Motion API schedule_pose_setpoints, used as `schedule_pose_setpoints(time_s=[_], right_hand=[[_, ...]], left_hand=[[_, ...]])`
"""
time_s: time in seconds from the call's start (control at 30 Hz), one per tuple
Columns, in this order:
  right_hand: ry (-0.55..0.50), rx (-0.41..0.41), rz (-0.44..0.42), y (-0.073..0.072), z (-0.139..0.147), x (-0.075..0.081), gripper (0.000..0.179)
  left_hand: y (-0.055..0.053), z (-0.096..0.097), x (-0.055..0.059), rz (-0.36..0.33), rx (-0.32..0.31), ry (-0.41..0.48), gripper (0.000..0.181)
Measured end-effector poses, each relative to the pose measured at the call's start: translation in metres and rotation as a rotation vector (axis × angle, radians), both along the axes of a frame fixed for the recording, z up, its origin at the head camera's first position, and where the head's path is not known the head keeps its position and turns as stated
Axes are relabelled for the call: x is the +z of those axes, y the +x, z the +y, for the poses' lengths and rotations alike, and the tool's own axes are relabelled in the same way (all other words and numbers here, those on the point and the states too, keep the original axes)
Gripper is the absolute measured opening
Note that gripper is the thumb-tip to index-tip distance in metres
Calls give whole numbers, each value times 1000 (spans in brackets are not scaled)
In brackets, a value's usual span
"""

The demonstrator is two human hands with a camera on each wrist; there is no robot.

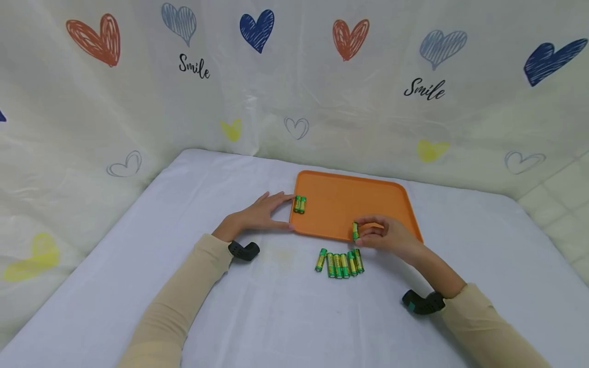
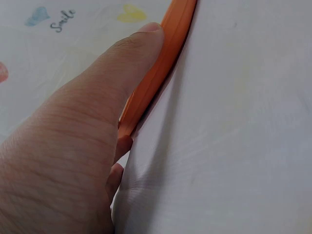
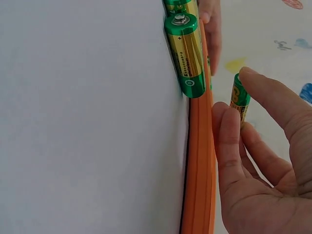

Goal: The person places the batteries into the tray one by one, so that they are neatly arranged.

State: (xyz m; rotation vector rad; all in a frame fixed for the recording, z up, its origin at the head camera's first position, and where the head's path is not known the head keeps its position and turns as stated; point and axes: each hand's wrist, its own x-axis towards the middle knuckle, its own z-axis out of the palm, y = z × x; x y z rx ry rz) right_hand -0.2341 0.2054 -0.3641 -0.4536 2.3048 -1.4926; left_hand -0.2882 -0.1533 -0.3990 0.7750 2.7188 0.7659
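My right hand pinches a green and gold battery upright between thumb and fingertips, over the front edge of an orange tray. In the right wrist view that held battery shows between the fingers, beside the tray's rim. At the tray's left edge, my left hand lies with fingers and thumb spread, touching the rim; the left wrist view shows the thumb against it. Two batteries stand side by side inside the tray's left end. Several more batteries lie in a loose row before the tray.
A white cloth covers the table. Behind it hangs a pale sheet printed with hearts and "Smile". Each wrist carries a black device, one on the left and one on the right.
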Motion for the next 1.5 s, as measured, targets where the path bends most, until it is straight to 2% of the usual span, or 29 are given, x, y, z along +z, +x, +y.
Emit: schedule_pose_setpoints(time_s=[0.23, 0.57, 0.93, 1.17, 1.33, 1.5], right_hand=[[-1, 23, -12, -8, -8, 2, 62], [23, 5, -13, -18, -24, 8, 59], [27, 57, -42, -27, -44, 16, 61], [23, 63, -33, -37, -59, 20, 61], [71, 55, -37, -45, -72, 23, 63], [70, 64, -36, -53, -82, 23, 62]], left_hand=[[-1, -1, 1, 6, -4, 0, 93], [0, -1, 1, 8, -7, 1, 93], [0, 0, -1, 0, 8, -2, 92], [-2, -1, -4, 9, 10, -3, 93], [-1, 0, -2, 0, 11, -4, 93], [-1, -1, -1, -7, 10, -1, 93]])
